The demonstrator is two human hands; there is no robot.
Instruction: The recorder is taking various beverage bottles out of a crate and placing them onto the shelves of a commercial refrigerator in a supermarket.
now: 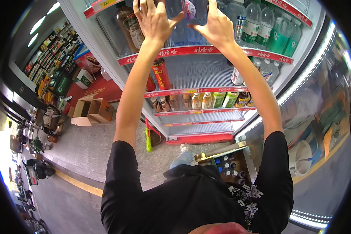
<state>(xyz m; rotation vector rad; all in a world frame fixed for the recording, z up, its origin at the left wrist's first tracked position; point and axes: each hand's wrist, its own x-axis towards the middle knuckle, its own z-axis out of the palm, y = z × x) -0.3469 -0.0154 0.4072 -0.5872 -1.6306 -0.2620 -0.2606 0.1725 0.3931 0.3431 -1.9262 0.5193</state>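
Observation:
Both arms reach up to an upper shelf of an open display refrigerator (pixel 175 137). My left hand (pixel 156 25) is at the left of large clear plastic bottles (pixel 178 33), its thumb pointing right across them. On their other side, my right hand (pixel 219 29) has its thumb turned inward. A clear bottle with a pink and white label (pixel 189 10) shows between the hands. The top edge cuts off some fingertips, so their grip is unclear. Beside my left hand stands a large brown drink bottle (pixel 131 27). Green-labelled water bottles (pixel 250 26) stand right of my right hand.
Lower shelves hold red drink bottles (pixel 161 73) and small juice bottles (pixel 196 101). A box of capped bottles (pixel 248 163) sits on the floor near my legs. A green-bristled broom (pixel 148 140) leans left of the refrigerator, near open cardboard boxes (pixel 87 111). A lit glass door (pixel 307 70) stands right.

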